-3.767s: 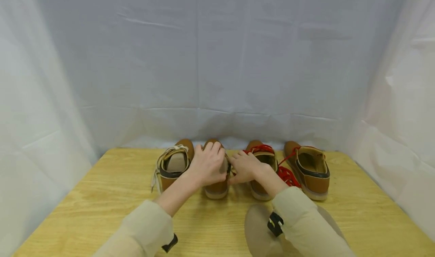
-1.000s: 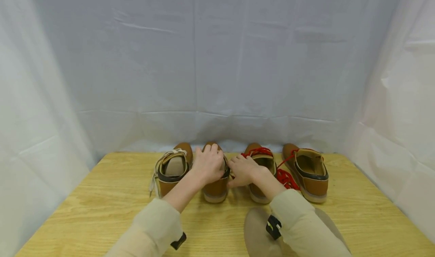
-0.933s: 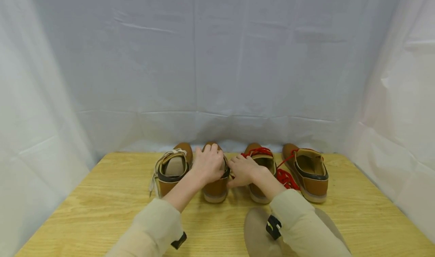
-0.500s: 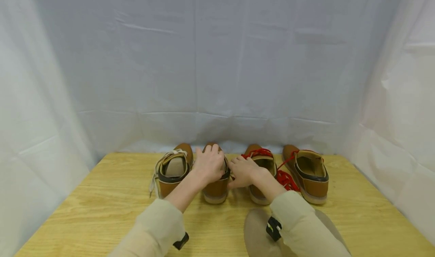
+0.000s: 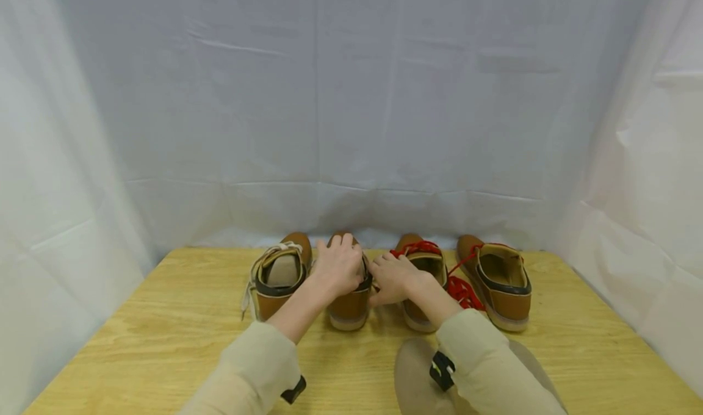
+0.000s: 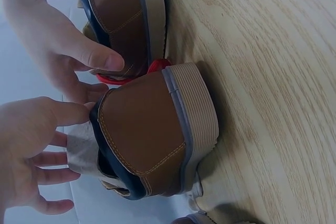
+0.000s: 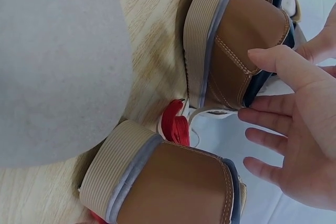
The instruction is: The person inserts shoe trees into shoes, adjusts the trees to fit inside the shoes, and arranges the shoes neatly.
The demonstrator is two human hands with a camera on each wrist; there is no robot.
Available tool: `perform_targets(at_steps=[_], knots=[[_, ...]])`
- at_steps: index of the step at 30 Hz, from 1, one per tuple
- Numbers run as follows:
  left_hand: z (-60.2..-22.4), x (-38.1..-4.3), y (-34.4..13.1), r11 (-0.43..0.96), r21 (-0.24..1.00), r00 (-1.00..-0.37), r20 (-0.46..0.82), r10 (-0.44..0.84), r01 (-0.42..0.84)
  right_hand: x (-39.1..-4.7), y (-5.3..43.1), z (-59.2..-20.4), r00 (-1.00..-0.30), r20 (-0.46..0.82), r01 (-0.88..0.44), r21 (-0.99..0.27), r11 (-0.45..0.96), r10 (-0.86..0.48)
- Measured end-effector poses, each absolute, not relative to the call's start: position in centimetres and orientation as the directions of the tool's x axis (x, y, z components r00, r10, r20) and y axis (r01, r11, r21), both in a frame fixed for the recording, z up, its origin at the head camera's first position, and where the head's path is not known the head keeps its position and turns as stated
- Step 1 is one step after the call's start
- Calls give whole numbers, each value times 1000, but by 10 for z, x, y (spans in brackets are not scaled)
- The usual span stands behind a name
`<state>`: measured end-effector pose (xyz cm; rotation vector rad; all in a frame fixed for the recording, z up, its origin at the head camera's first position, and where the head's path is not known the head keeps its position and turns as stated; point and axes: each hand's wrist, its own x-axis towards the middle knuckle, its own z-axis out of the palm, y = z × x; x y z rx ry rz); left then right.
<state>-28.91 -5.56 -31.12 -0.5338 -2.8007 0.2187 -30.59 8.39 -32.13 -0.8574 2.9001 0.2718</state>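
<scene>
In the left wrist view, my left hand (image 6: 26, 153) pinches a grey insole (image 6: 83, 148) between thumb and fingers. The insole stands partly out of the mouth of a brown shoe (image 6: 144, 129) with a dark collar. In the head view, my left hand (image 5: 337, 265) covers most of that shoe's opening. At the shoe's right side, my right hand (image 7: 310, 129) has its fingertips right at the collar, with the fingers fairly straight. Its thumb stands off from the fingers and overlaps the shoe's side in the right wrist view. The insole's lower end is hidden inside the shoe.
Left of it stands a brown shoe (image 5: 270, 302) with pale laces and an insole inside. To the right are two brown shoes (image 5: 511, 305) with red laces (image 5: 463, 293). Grey-beige insoles (image 5: 414, 372) lie under my right forearm on the wooden table (image 5: 165, 342). White cloth surrounds it.
Since the earliest frame, the view has shifted slightly, and both hands stay at the same shoe. Over the last second hardly anything has moved.
</scene>
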Motion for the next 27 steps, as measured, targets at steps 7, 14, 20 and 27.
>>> perform_targets(at_steps=[7, 14, 20, 27], knots=[[-312, -290, -55, 919, -198, -892, 240, 384, 342, -305, 83, -321, -833, -143, -551, 150, 821, -534], [-316, -292, -61, 909, -178, -871, 265, 413, 377, -305, 82, -321, -831, -142, -555, 147, 819, -538], [-315, -291, -66, 887, -172, -841, 283, 461, 428, -305, 81, -320, -829, -162, -555, 132, 821, -535], [-314, -290, -67, 877, -179, -839, 260, 479, 445, -305, 82, -319, -832, -169, -549, 118, 827, -528]])
